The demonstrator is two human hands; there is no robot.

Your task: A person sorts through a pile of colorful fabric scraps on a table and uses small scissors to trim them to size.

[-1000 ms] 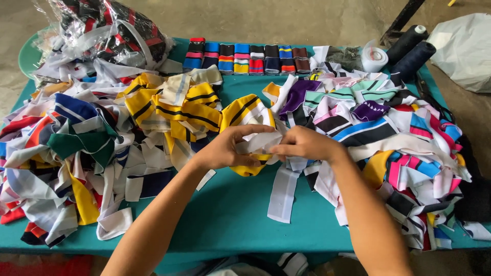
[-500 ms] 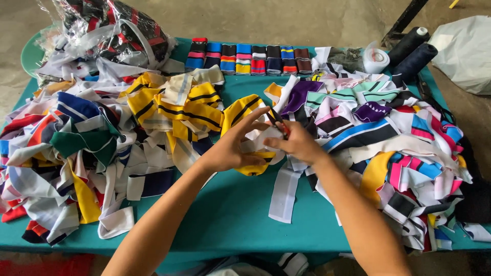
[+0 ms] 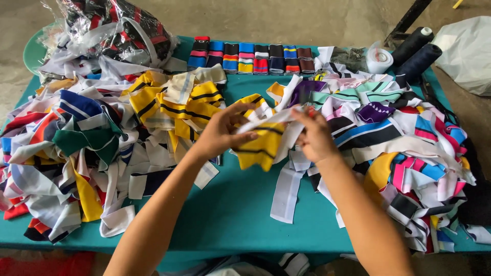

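Left hand: the left hand (image 3: 221, 132) is over the middle of the table, fingers curled, thumb and fingers pinching one end of a white cloth strip (image 3: 266, 121).
Right hand: the right hand (image 3: 314, 137) is closed on the other end of the same strip, fingers bent tight.
White strip: it runs between the two hands, held up off the table (it looks a bit twisted).
Yellow piece: a yellow cloth with black stripes (image 3: 258, 145) hangs just under the strip, touching the hands.
Table: a green table (image 3: 230, 214) with cloth bits all over.
Left pile: a big heap of cloth pieces (image 3: 76, 148).
Right pile: another heap of cloth pieces (image 3: 404, 153).
Back row: a neat row of folded striped bands (image 3: 250, 57).
Far corner: two dark thread spools (image 3: 417, 51) and a white tape roll (image 3: 378, 60).
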